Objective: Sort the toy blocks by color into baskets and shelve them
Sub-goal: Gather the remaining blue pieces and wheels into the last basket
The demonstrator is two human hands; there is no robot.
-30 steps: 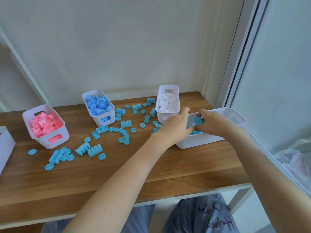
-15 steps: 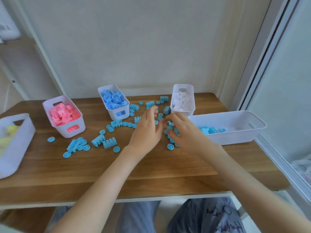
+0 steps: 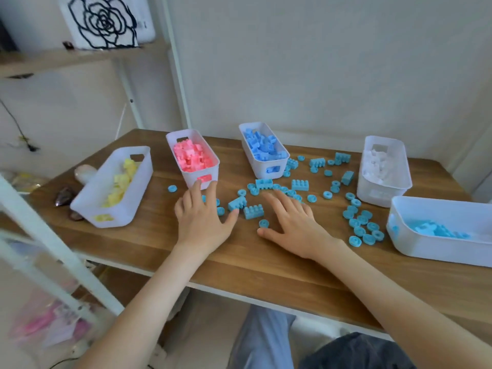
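The loose turquoise blocks (image 3: 253, 211) lie scattered in the middle of the table (image 3: 266, 265), between the baskets. The left hand (image 3: 205, 219) and the right hand (image 3: 298, 225) rest flat among them, fingers spread, gripping nothing. The turquoise basket (image 3: 436, 254) stands at the far right. The risk, I think, is that a wide sweep rolls round pieces off the front edge, or some land in the similar blue basket (image 3: 259, 169).

Left hand (image 3: 202, 225) and right hand (image 3: 295, 226) bare, forearms (image 3: 149, 288) bare up to frame edge. Light grey-blue trouser leg (image 3: 262, 339) at bottom; darker grey fabric (image 3: 354, 352) just beside it.
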